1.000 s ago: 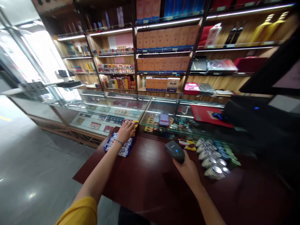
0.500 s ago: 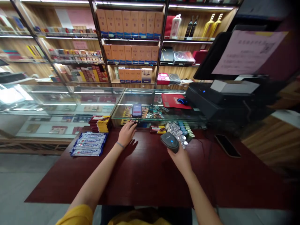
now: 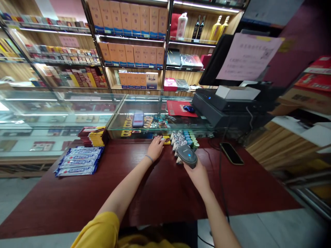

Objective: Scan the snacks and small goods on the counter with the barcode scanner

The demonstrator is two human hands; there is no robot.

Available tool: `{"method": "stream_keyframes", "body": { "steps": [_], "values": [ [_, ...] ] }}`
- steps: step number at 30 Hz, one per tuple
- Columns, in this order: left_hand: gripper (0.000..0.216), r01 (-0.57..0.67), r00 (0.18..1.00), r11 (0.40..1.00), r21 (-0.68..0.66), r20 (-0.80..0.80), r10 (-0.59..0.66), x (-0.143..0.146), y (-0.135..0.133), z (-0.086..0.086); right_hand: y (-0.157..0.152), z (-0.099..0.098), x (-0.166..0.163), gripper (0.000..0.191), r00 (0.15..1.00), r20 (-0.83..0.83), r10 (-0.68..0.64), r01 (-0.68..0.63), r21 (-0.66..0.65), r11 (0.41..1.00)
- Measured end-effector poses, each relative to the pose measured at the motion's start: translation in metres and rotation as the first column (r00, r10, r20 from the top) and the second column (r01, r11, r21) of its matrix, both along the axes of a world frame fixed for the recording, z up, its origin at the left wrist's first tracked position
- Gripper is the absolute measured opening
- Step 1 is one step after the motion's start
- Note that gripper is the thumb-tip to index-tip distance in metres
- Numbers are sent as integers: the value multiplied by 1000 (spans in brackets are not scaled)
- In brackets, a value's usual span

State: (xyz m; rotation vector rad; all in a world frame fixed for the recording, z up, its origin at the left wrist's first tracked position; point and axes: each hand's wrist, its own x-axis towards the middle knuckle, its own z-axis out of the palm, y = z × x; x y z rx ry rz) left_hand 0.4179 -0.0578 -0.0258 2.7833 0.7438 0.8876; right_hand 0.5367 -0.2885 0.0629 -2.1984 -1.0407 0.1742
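Observation:
My right hand [image 3: 198,175] grips a dark grey barcode scanner [image 3: 186,155] with a blue light glowing on top. Just beyond it, small silver-topped cylinders [image 3: 177,140] stand in rows beside blue and green ones [image 3: 190,138]. My left hand [image 3: 155,148] reaches to the table's back edge, fingers stretched over a red and yellow packet [image 3: 167,140]. Its fingertips hide part of that packet, and whether they press on it I cannot tell. To the left lie a stack of red and yellow packets [image 3: 93,136] and several blue and white packs [image 3: 79,161].
A phone [image 3: 232,153] lies at the right of the dark red table [image 3: 124,186]. The glass counter [image 3: 116,115] beyond carries another phone [image 3: 138,119], a red mat [image 3: 176,108] and a mouse [image 3: 189,109]. A monitor [image 3: 214,62] stands behind; a cable [image 3: 220,179] hangs across the table.
My left hand has moved right, from near the counter-top phone to the red and yellow packet. My view has turned to the right. The scanner stays in my right hand over the cylinders.

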Motion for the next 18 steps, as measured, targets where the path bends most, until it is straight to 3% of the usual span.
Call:
{"method": "stream_keyframes", "body": {
  "steps": [5, 12, 18],
  "values": [
    [48, -32, 992, 998, 52, -117, 37, 13, 6, -6, -1, 1, -2, 39, 1000, 11, -1, 0, 23, 1000],
    [31, 13, 988, 998, 56, -156, -4, 6, 4, -2, 0, 5, -4, 42, 999, -12, 30, -30, -9, 1000],
    [33, 197, 975, 978, 65, -120, -189, -12, 9, 15, 2, -1, -6, 44, 1000, 20, -23, 23, 15, 1000]
  ]
}}
